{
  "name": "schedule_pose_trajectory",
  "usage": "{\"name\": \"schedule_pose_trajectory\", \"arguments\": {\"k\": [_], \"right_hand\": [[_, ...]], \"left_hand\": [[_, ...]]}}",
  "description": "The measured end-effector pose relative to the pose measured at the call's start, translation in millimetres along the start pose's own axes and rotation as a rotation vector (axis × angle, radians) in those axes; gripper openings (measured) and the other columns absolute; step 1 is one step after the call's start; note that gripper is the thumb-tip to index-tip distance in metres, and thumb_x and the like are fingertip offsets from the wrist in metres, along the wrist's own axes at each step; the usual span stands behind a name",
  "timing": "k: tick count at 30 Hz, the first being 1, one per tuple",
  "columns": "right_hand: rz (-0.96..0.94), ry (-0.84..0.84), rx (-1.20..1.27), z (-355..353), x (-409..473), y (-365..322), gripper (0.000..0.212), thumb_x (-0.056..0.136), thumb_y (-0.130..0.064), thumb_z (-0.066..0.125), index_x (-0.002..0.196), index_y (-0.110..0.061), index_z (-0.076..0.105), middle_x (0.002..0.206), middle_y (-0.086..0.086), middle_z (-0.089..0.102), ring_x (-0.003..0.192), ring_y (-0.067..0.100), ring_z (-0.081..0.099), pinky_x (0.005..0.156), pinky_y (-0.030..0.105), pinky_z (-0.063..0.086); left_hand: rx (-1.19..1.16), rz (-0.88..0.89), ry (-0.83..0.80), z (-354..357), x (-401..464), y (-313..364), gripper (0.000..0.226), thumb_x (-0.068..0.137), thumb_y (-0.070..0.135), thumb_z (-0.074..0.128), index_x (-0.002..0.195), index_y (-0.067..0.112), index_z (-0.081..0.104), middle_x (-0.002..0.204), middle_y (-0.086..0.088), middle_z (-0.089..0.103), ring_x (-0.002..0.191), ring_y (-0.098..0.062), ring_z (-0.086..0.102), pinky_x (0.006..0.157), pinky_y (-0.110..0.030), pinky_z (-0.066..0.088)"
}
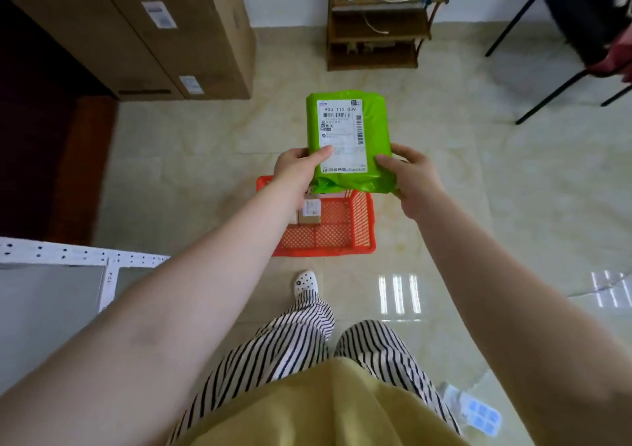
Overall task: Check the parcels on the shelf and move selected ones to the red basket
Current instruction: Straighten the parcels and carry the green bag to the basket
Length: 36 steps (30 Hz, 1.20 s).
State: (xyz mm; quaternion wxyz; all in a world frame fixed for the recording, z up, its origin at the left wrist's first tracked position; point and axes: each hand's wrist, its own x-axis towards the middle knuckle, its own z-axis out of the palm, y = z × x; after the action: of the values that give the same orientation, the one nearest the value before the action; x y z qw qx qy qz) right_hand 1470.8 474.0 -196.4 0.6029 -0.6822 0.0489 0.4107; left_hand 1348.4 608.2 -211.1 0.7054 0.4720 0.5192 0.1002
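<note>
A bright green plastic parcel (374, 131) with a white shipping label faces up, held in the air above the far edge of the red basket (362, 220). My left hand (301, 168) grips its lower left edge, thumb on the label. My right hand (412, 175) grips its lower right corner. The red mesh basket stands on the tiled floor in front of my feet and holds small cardboard parcels (309, 211), partly hidden by my left wrist.
A white metal shelf (78, 257) corner juts in at the lower left. Large cardboard boxes (191, 31) stand at the back left, a small wooden rack (376, 25) with cables at the back, a black chair (574, 35) at the upper right. A blue tray (478, 415) lies on the floor.
</note>
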Motion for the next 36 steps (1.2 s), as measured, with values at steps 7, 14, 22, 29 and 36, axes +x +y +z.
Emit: {"name": "schedule_pose_trajectory", "arguments": {"k": [7,14,22,29,36], "right_hand": [[0.233,0.112,0.088,10.1,79.5,13.7,0.039,0.086,-0.022,0.076,0.119,-0.009,0.061,0.095,0.008,0.066,0.074,0.019,0.066,0.059,0.028,0.055],[0.593,0.039,0.246,26.6,170.7,94.4,0.015,0.092,-0.021,0.067,0.089,-0.007,0.064,0.084,0.014,0.064,0.071,0.021,0.063,0.053,0.028,0.059],[0.719,0.330,0.296,22.2,287.8,261.1,0.066,0.060,-0.020,0.091,0.119,-0.006,0.064,0.107,0.018,0.073,0.077,0.033,0.074,0.061,0.042,0.062],[0.698,0.477,0.295,10.3,402.0,416.1,0.040,0.089,0.000,0.068,0.129,0.001,0.060,0.118,0.022,0.066,0.061,0.020,0.066,0.037,0.021,0.051],[0.698,0.476,0.310,6.8,468.9,498.8,0.033,0.090,-0.004,0.067,0.120,0.006,0.061,0.117,0.028,0.066,0.067,0.026,0.065,0.042,0.026,0.056]], "left_hand": [[-0.035,-0.082,0.115,20.4,83.8,0.9,0.027,0.070,0.028,0.081,0.090,0.012,0.073,0.096,-0.013,0.076,0.086,-0.030,0.074,0.083,-0.051,0.058],[0.044,-0.139,0.275,40.7,167.1,-66.7,0.049,0.071,0.037,0.082,0.112,0.013,0.068,0.103,-0.004,0.074,0.085,-0.019,0.071,0.059,-0.022,0.058],[0.068,-0.298,0.298,60.4,281.9,-227.5,0.046,0.081,0.021,0.077,0.121,0.011,0.056,0.110,-0.004,0.066,0.092,-0.020,0.064,0.078,-0.029,0.050],[0.085,-0.413,0.296,75.7,400.6,-387.4,0.051,0.085,0.007,0.070,0.133,0.012,0.055,0.125,-0.009,0.065,0.107,-0.025,0.065,0.084,-0.027,0.050],[0.099,-0.527,0.448,79.7,466.3,-479.6,0.040,0.081,0.023,0.076,0.116,0.005,0.068,0.112,-0.014,0.072,0.092,-0.025,0.070,0.072,-0.026,0.051]]}}
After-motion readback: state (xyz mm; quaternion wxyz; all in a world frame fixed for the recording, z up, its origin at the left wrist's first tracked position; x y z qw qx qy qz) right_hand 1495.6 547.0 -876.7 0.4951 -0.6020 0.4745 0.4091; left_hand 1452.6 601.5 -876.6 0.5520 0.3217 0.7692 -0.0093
